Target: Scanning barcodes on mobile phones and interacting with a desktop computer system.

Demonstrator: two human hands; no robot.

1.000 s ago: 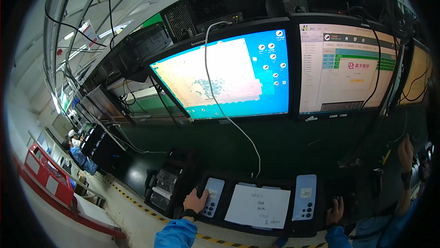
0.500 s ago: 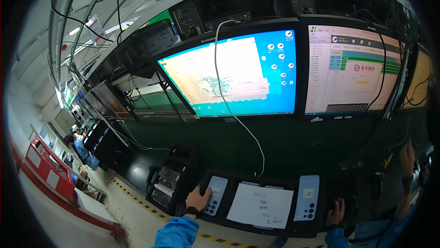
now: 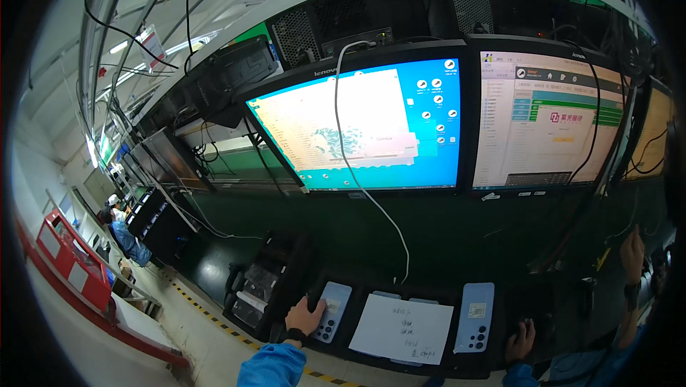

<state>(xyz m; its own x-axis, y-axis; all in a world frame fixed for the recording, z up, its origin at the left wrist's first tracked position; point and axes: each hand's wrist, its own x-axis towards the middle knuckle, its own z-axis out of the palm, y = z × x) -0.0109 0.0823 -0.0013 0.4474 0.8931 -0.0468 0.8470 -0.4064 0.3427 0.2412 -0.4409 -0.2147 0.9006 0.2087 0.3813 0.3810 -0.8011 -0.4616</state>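
My left hand [image 3: 304, 318] rests at the left edge of a light-blue smartphone [image 3: 333, 312], its fingers bent against the phone's side. That phone lies camera side up in a black tray [image 3: 446, 367]. A white sheet of paper [image 3: 401, 328] with handwriting covers the tray's middle, and light-blue edges peek out around it. Farther right lies a second light-blue smartphone [image 3: 474, 317], also back up with a label on it. My right hand [image 3: 521, 342] is to the right of the tray, fingers curled over a dark area; what lies under them is hidden.
Two lit monitors [image 3: 357, 130] stand behind the tray, and a white cable [image 3: 382, 208] hangs down in front of one. A black bin [image 3: 261, 283] with clear bags sits at left. Another person's hand [image 3: 632, 255] is at the far right. A red frame [image 3: 78, 265] stands beyond the bench.
The view has tilted slightly, so the bench and monitors sit a little lower. Both hands keep about the same places beside the tray, and the phones and paper have not visibly moved.
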